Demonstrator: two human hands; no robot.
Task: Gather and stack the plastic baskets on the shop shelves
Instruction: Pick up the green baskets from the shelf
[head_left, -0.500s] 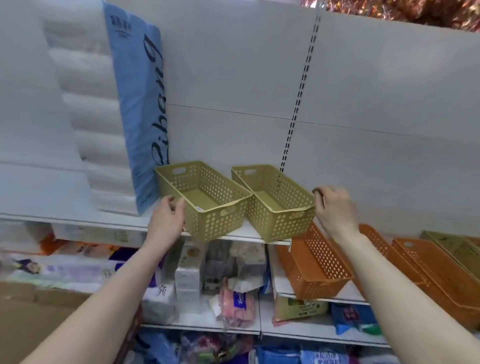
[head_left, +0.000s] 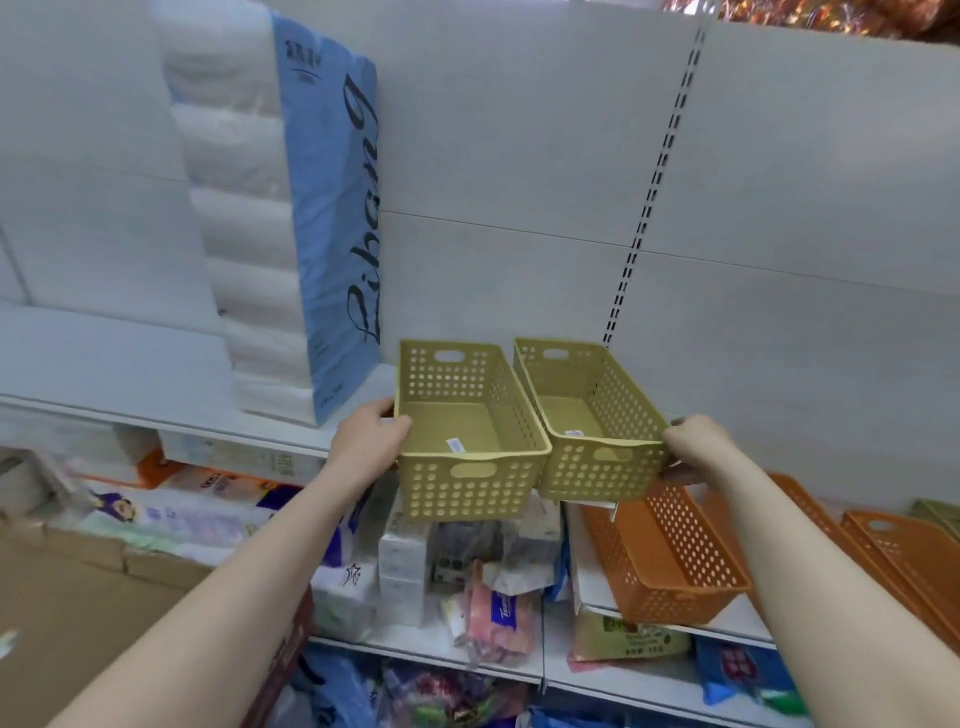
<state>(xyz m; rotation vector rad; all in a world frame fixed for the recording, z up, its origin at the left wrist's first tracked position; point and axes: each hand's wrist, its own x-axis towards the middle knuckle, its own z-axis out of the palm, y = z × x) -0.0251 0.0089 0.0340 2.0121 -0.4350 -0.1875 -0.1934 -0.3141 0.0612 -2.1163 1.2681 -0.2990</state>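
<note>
1. Olive-yellow plastic, 2 perforated baskets sit side by side at the front edge of the white upper shelf (head_left: 156, 415), their near ends overhanging it and their long sides touching.
2. The left hand (head_left: 371, 441) grips the left basket (head_left: 467, 441) at its near left corner, thumb over the rim.
3. The right hand (head_left: 696, 447) clasps the right basket (head_left: 592, 431) at its near right corner, fingers curled around the wall.
4. Each basket has a small white label on its floor.
5. An orange basket (head_left: 665, 556) sits on the lower shelf, below the right hand.
6. A blue tissue pack (head_left: 327, 234) stands just left of the baskets.
</note>
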